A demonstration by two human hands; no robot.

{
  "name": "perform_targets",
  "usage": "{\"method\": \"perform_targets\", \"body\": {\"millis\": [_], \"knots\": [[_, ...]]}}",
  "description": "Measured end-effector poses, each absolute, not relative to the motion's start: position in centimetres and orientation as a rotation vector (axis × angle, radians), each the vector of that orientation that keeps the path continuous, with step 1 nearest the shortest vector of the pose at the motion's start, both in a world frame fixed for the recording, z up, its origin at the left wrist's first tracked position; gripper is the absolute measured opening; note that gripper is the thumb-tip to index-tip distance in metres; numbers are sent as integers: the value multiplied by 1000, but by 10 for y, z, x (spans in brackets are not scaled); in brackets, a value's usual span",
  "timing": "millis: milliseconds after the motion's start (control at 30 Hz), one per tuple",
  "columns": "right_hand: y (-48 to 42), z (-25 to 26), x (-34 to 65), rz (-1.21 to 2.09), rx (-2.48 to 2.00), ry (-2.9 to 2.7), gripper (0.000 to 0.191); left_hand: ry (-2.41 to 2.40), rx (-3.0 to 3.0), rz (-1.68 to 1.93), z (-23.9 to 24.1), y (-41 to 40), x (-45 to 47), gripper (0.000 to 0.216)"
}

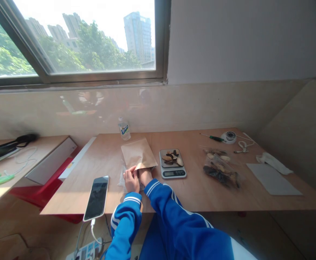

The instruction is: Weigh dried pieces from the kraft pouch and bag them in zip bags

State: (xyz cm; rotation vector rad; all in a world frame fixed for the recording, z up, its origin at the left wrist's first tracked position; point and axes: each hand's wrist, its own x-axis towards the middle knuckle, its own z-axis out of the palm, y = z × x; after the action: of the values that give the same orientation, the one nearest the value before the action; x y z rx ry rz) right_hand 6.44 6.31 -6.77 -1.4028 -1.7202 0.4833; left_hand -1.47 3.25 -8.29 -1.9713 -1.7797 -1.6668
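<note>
A brown kraft paper bag [138, 151] lies on the table with its mouth toward me. My left hand [131, 180] pinches the near edge of its opening at the left. Up to the wrist, my right hand [145, 176] is inside the bag, so its fingers are hidden. Under the bag's left side, clear plastic [122, 178] sticks out. Just right of the bag stands a digital kitchen scale [174, 173], with several dried slices [171, 157], pale and dark, on its plate.
A clear plastic bag of dried pieces [220, 169] lies to the right. Beyond it are a white board [273, 179], white cloth [274, 162], dome camera [228, 137] and screwdriver [214, 138]. A bottle [124, 129] stands behind; a phone [96, 198] overhangs the front edge, its cable plugged in.
</note>
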Motion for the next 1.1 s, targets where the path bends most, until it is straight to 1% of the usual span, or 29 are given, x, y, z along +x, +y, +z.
{"method": "perform_targets", "body": {"millis": [67, 367, 533, 700, 800, 900, 967, 1033, 1100], "knots": [[65, -70, 66, 514, -1435, -1752, 18, -1778, -1971, -1667, -83, 33, -15, 24], [53, -63, 72, 557, -1412, -1750, 19, -1771, -1967, -1661, -82, 33, -14, 24], [37, -59, 70, 588, -1362, -1705, 14, -1777, -1972, -1647, -85, 34, -16, 26], [4, -68, 78, 587, -1261, -1487, 20, -1778, -1978, -1636, -84, 34, -16, 28], [-15, -74, 95, 573, -1203, -1355, 18, -1796, -1984, -1625, -82, 32, -15, 27], [-25, -77, 122, 544, -1263, -1216, 15, -1818, -1988, -1615, -80, 30, -14, 28], [-26, -78, 145, 519, -1331, -1128, 20, -1831, -1991, -1608, -79, 30, -14, 29], [-23, -77, 170, 445, -1410, -1067, 24, -1844, -1994, -1602, -77, 29, -14, 30], [-18, -75, 196, 303, -1466, -1077, 21, -1854, -1995, -1595, -76, 29, -14, 29]]}}
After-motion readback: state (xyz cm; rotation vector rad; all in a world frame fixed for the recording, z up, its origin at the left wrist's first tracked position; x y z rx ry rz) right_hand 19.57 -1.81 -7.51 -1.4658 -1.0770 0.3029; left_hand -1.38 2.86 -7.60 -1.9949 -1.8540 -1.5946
